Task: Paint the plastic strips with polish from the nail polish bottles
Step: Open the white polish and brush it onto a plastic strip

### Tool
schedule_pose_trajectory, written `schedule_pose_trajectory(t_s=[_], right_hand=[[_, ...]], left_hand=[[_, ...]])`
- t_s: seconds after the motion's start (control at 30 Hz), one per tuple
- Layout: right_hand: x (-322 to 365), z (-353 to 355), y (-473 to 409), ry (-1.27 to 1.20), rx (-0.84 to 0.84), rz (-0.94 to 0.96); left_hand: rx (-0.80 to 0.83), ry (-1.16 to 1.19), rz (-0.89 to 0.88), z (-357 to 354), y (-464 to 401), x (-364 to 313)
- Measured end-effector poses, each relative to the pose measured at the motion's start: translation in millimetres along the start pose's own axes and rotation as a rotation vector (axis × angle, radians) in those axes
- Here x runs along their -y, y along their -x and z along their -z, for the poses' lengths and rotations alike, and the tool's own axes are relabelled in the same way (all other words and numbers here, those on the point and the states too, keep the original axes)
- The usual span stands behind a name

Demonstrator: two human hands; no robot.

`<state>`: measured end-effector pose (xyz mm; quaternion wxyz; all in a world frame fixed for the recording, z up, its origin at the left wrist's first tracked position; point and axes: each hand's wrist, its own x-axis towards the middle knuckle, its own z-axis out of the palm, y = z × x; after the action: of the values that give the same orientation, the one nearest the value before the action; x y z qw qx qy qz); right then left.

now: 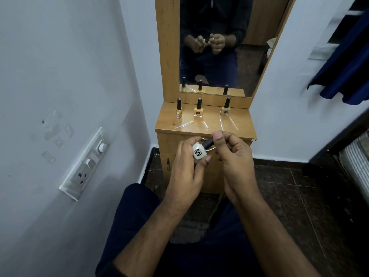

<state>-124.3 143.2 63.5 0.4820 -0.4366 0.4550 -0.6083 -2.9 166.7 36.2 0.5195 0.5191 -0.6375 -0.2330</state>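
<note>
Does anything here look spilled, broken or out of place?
Nothing looks spilled or broken. Three nail polish bottles stand upright and capped on the wooden dresser top, with clear plastic strips lying loosely at different angles in front. The left hand holds a white bottle tilted while the right hand grips its black cap.

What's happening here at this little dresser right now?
A seated person holds a white nail polish bottle in the left hand, while the right hand grips its black cap, apparently unscrewing or tightening it. Three more bottles stand capped on the wooden dresser top, with clear plastic strips lying in front of them.
</note>
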Motion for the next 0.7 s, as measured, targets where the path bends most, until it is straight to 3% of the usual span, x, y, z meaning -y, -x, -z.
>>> schedule_pose_trajectory(t_s=[0.43, 0.7], right_hand=[[-4.2, -2.1, -2.7, -0.043, 0.026, -0.01], [-5.6, -3.9, -4.9, -0.128, 0.083, -0.031]], left_hand=[[0.072, 0.153, 0.086, 5.2, -2.0, -1.5], [0.156, 0.051, 0.037, 6.1, -3.1, -2.9]])
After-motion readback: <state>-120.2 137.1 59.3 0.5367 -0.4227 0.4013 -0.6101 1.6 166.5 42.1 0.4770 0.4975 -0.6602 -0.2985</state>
